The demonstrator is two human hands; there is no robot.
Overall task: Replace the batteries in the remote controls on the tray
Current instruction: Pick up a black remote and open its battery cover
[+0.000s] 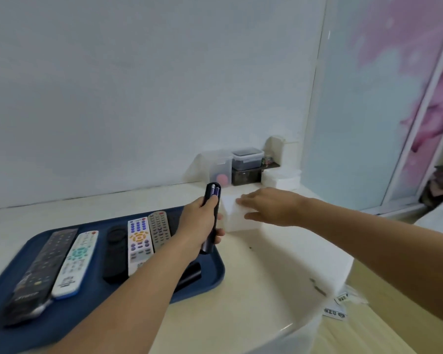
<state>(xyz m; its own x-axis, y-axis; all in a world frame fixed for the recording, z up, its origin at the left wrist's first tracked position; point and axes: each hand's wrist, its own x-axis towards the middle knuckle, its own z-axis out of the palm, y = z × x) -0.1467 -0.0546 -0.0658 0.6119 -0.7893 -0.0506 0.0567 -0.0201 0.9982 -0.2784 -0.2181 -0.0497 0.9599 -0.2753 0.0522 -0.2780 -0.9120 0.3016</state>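
A blue tray (pixel 62 325) lies on the pale table with several remotes side by side: a long black one (pixel 40 272), a white one with teal buttons (pixel 76 264), a short black one (pixel 116 254), a white one with coloured buttons (pixel 138 242) and a grey one (pixel 159 229). My left hand (pixel 201 223) holds a dark remote (pixel 211 200) upright above the tray's right end; its open back shows purple batteries (pixel 214 191). My right hand (pixel 269 206) rests, fingers spread, on top of a white box (pixel 241 221) beside the tray. A dark flat piece (pixel 192 273) lies on the tray under my left arm.
Against the wall behind the box stand clear plastic containers (pixel 246 159), a dark box (pixel 246 176) and a white round tub (pixel 281 178). A sliding glass door (pixel 368 111) is at the right. The table edge runs along the lower right, with paper labels (pixel 335 311) hanging there.
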